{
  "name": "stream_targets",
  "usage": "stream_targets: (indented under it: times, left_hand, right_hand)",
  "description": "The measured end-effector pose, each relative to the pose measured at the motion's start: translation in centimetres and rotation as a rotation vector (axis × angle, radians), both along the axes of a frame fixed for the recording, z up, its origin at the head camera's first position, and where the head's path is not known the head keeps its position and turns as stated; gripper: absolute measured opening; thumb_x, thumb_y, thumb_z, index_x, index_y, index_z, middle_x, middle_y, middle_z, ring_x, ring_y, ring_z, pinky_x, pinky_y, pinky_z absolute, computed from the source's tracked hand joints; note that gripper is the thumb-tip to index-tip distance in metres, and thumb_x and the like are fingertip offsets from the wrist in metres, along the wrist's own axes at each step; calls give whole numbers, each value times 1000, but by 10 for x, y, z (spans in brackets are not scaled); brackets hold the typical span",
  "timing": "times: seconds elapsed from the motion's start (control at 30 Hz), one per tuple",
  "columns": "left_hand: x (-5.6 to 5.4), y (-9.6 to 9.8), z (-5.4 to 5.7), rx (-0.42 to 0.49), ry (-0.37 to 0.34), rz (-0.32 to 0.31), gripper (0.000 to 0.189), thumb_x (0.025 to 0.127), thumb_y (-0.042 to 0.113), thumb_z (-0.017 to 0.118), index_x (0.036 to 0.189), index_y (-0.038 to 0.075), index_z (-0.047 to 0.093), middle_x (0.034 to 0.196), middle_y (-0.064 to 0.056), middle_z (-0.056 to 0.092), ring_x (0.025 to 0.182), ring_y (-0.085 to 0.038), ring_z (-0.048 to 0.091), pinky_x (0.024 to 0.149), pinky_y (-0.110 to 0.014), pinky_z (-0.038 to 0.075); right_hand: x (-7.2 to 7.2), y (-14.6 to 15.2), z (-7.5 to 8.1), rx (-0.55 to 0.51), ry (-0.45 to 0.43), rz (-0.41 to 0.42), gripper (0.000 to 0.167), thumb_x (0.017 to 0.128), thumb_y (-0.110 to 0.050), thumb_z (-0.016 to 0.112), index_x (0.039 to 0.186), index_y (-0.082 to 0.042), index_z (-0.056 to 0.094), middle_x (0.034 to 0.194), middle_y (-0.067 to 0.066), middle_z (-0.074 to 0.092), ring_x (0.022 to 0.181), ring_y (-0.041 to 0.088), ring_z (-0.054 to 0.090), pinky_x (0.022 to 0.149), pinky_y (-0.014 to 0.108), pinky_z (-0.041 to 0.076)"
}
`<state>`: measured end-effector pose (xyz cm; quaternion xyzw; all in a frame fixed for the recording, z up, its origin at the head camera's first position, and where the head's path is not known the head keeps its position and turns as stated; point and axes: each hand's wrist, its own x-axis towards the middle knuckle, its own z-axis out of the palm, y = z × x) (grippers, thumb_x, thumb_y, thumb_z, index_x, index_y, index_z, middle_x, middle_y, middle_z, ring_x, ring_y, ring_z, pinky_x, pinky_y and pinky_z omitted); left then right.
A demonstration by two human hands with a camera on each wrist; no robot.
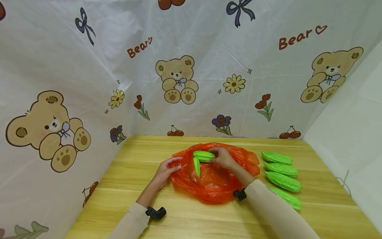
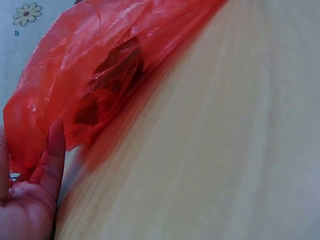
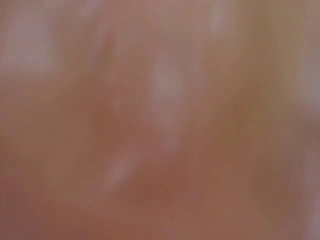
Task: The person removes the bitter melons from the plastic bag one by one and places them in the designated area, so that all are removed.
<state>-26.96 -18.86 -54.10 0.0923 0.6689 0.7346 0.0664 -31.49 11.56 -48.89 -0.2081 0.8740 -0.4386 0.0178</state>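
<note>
my right hand (image 1: 222,158) is partly closed, thumb and fingers pinching the right end of a bumpy green gourd (image 1: 203,155) at the mouth of the red bag (image 1: 213,196). the gourd lies crosswise, reaching from my fingertips toward my left hand (image 1: 164,171). that hand touches the bag's left rim with fingers part-spread; i can't tell whether they pinch the film. a second green piece (image 1: 197,167), slim and tapering, points down toward me beside the gourd's left end. the bag is thin, shiny, see-through plastic, crumpled into a wide oval. right of it, four long, ridged, glossy gourds (image 1: 282,169) lie in a column on the yellowish wood-grained table (image 1: 191,222). my right-wrist view is blurred.
</note>
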Motion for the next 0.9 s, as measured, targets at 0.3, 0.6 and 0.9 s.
stream_targets:
  times: [0.3,0.6,0.9]
  left_hand:
    - [0,0,-1,6,6,1,42,93,7,73,133,0,63,141,-14,53,119,-24,56,92,-28,56]
    - [0,0,0,5,1,-2,42,93,7,73,133,-1,63,142,-15,53,118,-24,57,91,-28,56]
    - [0,0,0,16,5,0,42,92,5,73,132,-1,64,142,-14,53,119,-23,56,92,-27,55]
  right_hand:
    - [-1,-1,-3,0,-19,3,40,84,1,80,121,7,68,113,18,71,99,30,65,90,44,55]
    - [4,6,2,-21,-61,-10,36,85,-2,80,119,2,71,113,16,71,94,26,67,82,37,58]
    - [21,13,25,-15,-23,-34,37,88,-7,78,124,0,70,114,14,71,104,33,65,86,41,57]
